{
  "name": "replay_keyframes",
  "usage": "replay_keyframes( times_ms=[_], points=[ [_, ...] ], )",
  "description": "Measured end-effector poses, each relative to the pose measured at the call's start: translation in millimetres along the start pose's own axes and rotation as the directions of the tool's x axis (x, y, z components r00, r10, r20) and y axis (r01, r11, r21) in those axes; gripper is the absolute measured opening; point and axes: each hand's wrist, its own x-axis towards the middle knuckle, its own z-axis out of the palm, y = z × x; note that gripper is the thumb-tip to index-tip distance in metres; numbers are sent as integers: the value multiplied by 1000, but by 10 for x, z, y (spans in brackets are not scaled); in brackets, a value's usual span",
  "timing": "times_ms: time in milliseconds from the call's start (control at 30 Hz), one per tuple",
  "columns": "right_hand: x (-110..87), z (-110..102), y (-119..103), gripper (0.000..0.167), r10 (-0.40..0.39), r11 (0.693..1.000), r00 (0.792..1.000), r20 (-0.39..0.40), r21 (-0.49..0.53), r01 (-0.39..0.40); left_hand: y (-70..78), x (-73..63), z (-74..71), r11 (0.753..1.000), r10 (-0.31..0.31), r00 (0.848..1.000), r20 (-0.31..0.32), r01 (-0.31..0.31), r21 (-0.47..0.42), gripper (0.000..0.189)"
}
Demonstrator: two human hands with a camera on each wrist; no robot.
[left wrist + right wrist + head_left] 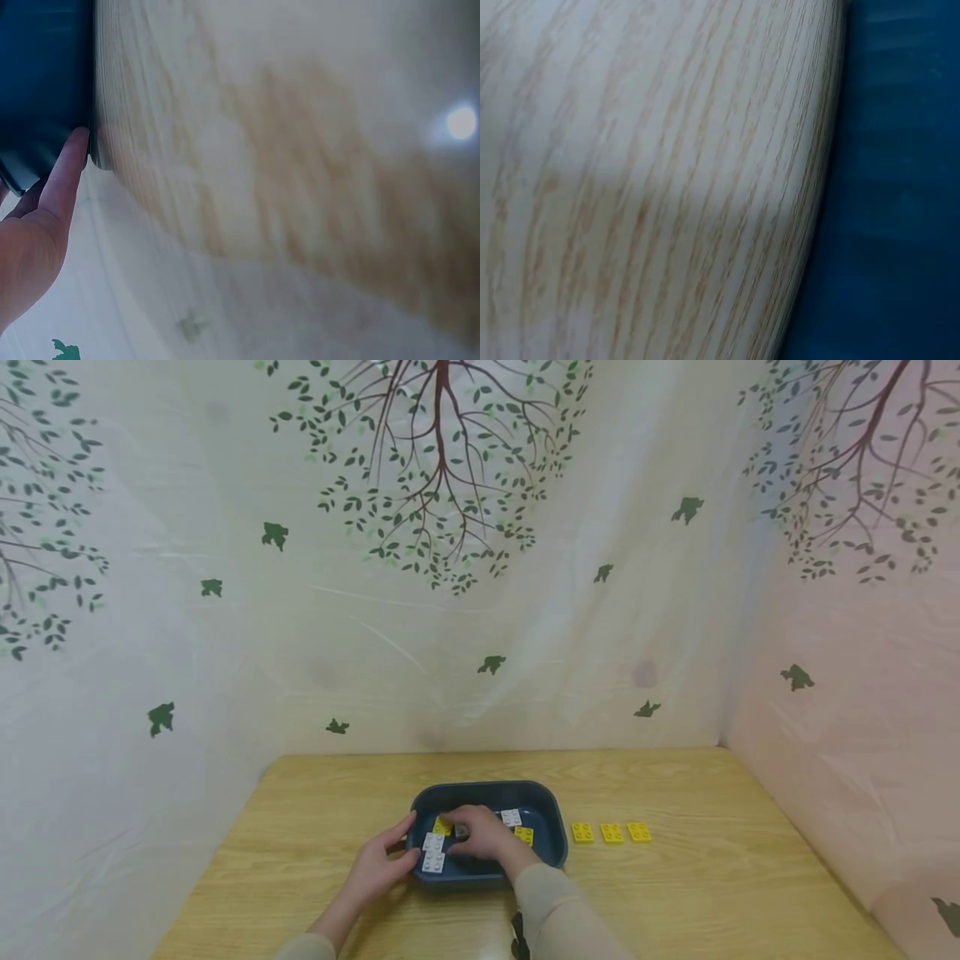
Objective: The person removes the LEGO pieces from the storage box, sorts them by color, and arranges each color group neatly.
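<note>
A dark blue tray (487,882) with toy building bricks in it lies on the table. My left hand (375,862) rests against its left side, forefinger and thumb spread along the wall; in the left wrist view a straight finger (66,176) touches the tray's outside (45,82). My right hand (483,833) reaches down into the tray, thumb and forefinger apart. Its forefinger is right at a yellow brick (442,826), and a greyish brick (461,832) shows between finger and thumb. Two white bricks (433,852) lie near the thumb. The right wrist view shows no hand.
Right of the tray, three yellow bricks (612,833) stand in a row on the wooden table (720,877). Inside the tray's right half lie a white brick (512,817) and another yellow brick (524,835). A leaf-patterned curtain (450,693) surrounds the back and sides.
</note>
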Motion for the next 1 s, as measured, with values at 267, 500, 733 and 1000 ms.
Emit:
replay_keyframes(
  times_ms=[267,500,733,1000],
  points=[
    [-21,-5,-23,47,26,1000,1000,-3,-9,-26,11,-12,8,1000,13,1000,-7,-13,-2,58],
    [-23,6,-30,47,39,999,999,-3,-21,-39,9,-15,13,1000,21,1000,-10,-21,0,59],
    [-16,17,-30,54,-3,999,999,37,-45,5,1,-4,9,999,36,999,-8,-36,2,59],
    [-16,-1,-48,54,-79,989,993,87,-117,89,-1,-2,10,999,44,999,-12,-44,-5,58]
  ],
)
